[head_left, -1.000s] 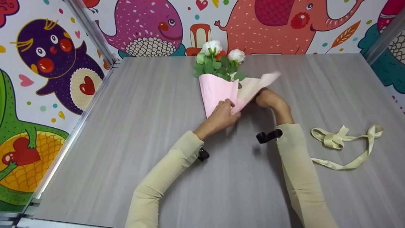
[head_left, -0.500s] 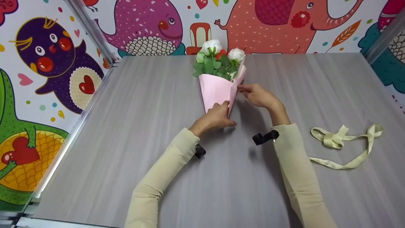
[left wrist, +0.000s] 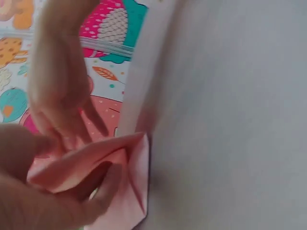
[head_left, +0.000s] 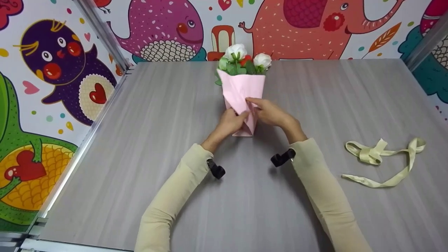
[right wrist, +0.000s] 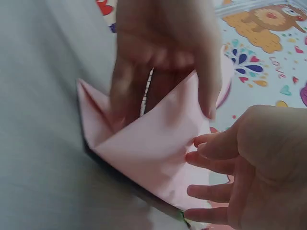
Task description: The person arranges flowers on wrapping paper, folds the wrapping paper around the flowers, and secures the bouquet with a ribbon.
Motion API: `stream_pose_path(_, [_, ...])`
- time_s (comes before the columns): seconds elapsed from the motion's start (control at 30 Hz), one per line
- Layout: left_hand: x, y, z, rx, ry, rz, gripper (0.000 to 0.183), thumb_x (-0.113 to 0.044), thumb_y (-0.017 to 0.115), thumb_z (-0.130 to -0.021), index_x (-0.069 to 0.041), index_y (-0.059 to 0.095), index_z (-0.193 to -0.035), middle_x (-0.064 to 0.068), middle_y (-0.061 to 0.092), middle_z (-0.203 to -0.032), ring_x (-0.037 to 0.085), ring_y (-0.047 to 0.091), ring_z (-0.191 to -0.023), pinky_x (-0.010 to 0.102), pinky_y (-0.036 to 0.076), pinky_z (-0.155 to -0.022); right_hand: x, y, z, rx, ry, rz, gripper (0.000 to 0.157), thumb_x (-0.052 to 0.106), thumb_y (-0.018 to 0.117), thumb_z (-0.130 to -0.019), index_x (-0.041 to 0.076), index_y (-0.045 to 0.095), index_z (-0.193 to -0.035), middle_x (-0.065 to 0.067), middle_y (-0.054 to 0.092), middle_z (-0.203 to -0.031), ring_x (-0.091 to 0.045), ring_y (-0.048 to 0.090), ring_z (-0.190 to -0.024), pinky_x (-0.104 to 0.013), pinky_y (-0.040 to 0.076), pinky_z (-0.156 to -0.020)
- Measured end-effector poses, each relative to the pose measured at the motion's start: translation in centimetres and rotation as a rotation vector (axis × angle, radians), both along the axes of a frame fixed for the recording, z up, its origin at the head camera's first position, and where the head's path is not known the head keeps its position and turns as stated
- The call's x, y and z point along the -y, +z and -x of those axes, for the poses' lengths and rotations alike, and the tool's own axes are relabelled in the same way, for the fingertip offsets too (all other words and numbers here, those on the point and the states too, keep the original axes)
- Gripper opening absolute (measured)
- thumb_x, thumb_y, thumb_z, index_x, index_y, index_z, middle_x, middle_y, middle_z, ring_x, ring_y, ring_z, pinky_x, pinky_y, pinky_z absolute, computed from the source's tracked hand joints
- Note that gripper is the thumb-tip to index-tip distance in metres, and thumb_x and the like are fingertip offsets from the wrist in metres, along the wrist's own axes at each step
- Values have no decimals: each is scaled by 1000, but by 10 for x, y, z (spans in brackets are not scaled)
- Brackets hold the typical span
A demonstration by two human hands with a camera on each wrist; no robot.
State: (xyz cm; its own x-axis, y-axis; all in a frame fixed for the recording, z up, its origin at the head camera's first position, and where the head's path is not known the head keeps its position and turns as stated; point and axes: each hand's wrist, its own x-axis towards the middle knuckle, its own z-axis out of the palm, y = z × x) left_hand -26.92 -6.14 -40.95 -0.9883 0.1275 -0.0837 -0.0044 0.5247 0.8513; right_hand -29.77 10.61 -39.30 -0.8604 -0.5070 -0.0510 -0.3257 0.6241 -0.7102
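Left arm is slanting up from the bottom edge, elbow bending low and left of centre. Right arm is leaning in from lower right, wrist angling leftward. Pale sleeves are covering both forearms. Left hand is pinching near mid-frame, thumb pointing right. Right hand is lying just right of it, index finger extending left; at lower right of the right wrist view, its fingers are stretching out, slightly apart.
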Motion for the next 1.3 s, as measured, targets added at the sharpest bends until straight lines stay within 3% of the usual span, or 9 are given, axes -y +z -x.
stream_pose_path(0.17, [20,5,-3,22,129,33,37,-17,59,-95,10,60,-121,19,67,-112,20,60,-92,28,52,-83,11,-8,-2,-18,46,-54,50,-1,40,-101,-1,40,-151,-23,38,-157,-37,33,-149,-48,27,-123])
stream_pose_path(0.27, [27,10,-6,55,191,121,68,-21,64,-93,13,35,-145,30,51,-141,32,53,-126,41,43,-110,15,-12,-3,-9,79,-93,50,-3,40,-100,-2,41,-150,-24,36,-158,-39,32,-149,-49,25,-124])
stream_pose_path(0.37, [21,14,-9,45,235,295,94,-27,68,-93,12,9,-155,34,26,-158,45,32,-147,51,34,-119,15,-13,-3,4,96,-124,52,-7,39,-98,-3,40,-150,-25,33,-159,-42,29,-150,-50,22,-124])
stream_pose_path(0.43, [11,15,-11,34,188,450,98,-32,69,-93,10,7,-156,33,17,-163,46,20,-152,52,28,-122,14,-14,-3,3,104,-146,55,-9,38,-95,-3,40,-150,-25,31,-160,-45,26,-150,-51,20,-125])
stream_pose_path(0.53, [-3,11,-13,1,12,622,89,-33,64,-96,11,14,-155,32,10,-164,45,10,-155,49,21,-126,14,-17,-3,12,115,-145,60,-11,39,-92,-2,39,-151,-24,28,-161,-46,23,-150,-51,18,-125])
stream_pose_path(0.7, [-16,2,-9,57,-209,704,86,-33,57,-100,9,7,-157,32,2,-165,42,2,-156,45,12,-128,14,-22,-1,32,141,-120,65,-11,41,-90,0,33,-154,-23,29,-162,-40,28,-150,-50,21,-125])
stream_pose_path(0.97, [-17,-3,-1,161,-200,813,107,-56,62,-93,5,3,-158,33,8,-164,41,13,-155,38,19,-127,4,-20,3,11,99,-101,54,-7,55,-91,-7,46,-144,-28,27,-160,-43,26,-150,-51,22,-124])
stream_pose_path(1.1, [-20,-2,-1,202,-172,830,111,-62,62,-90,3,3,-159,32,6,-165,39,11,-156,40,17,-128,-1,-22,6,24,52,-199,44,8,67,-94,-11,51,-131,-29,17,-163,-42,17,-154,-52,17,-126])
stream_pose_path(1.3, [-26,4,1,269,-150,925,113,-68,60,-88,-3,4,-161,33,8,-164,43,14,-155,50,16,-127,-3,-26,9,116,49,-363,74,26,60,-100,-1,21,-158,-21,4,-167,-46,-1,-154,-70,0,-120])
